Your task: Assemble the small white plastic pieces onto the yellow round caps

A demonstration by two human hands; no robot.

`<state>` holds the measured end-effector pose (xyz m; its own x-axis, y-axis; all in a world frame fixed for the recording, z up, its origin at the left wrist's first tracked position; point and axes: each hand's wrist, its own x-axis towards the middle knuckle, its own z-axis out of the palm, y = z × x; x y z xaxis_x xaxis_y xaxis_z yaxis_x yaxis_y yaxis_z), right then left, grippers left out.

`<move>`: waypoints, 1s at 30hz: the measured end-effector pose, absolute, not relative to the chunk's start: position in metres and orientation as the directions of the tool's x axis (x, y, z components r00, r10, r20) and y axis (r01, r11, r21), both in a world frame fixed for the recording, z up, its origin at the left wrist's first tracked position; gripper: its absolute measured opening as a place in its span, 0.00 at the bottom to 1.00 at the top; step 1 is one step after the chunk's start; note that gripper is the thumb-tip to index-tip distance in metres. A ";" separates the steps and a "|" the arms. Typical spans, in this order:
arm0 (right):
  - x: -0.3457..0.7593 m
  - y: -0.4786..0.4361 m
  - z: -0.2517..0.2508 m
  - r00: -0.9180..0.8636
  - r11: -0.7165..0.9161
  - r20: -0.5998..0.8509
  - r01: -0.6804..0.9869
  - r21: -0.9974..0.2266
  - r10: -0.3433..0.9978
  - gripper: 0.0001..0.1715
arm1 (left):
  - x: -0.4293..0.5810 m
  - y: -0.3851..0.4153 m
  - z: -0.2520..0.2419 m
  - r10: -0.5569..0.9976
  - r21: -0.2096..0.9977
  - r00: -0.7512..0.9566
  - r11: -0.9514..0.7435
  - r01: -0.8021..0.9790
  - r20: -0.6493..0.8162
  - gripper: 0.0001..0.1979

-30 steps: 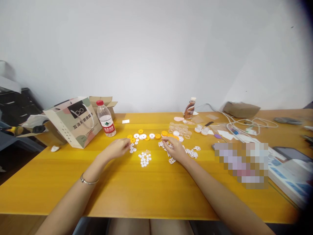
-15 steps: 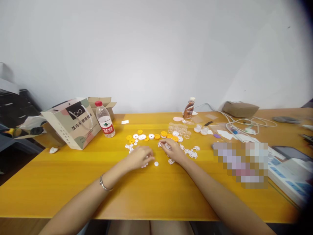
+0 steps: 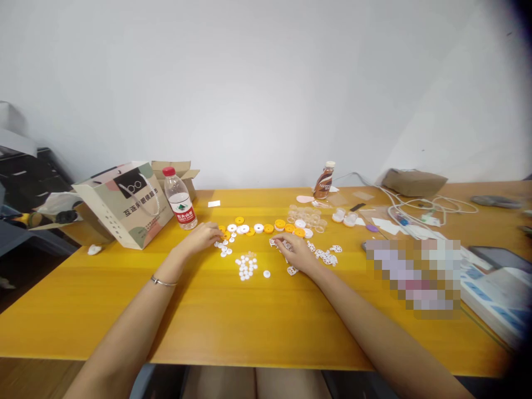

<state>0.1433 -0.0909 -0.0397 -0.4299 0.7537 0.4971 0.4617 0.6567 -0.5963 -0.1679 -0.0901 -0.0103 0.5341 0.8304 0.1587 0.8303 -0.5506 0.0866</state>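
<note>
Sorting small parts: left hand (image 3: 202, 238) pinching among white discs (image 3: 225, 247) at ten o'clock, right hand (image 3: 296, 250) loosely curled over white clips (image 3: 326, 256); next calls for a fine fingertip pick.

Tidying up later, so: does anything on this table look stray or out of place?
One small white disc lies alone on the yellow table, apart from the white disc cluster. Nothing looks spilled or damaged.

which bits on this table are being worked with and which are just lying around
In hand: left hand, right hand, orange rings, small white discs, white cut-out pieces.
Lying about: water bottle, paper bag, brown bottle, cables.
</note>
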 end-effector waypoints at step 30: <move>0.144 -0.087 -0.044 -0.434 0.651 0.487 0.460 -0.603 0.758 0.10 | -0.065 -0.147 -0.014 0.492 -0.110 0.832 -0.840 0.531 0.255 0.10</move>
<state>0.1443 -0.0874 -0.0439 -0.4335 0.7579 0.4875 0.4604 0.6513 -0.6032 -0.0646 -0.1473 -0.0140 0.8324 0.4920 0.2552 0.5306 -0.8404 -0.1103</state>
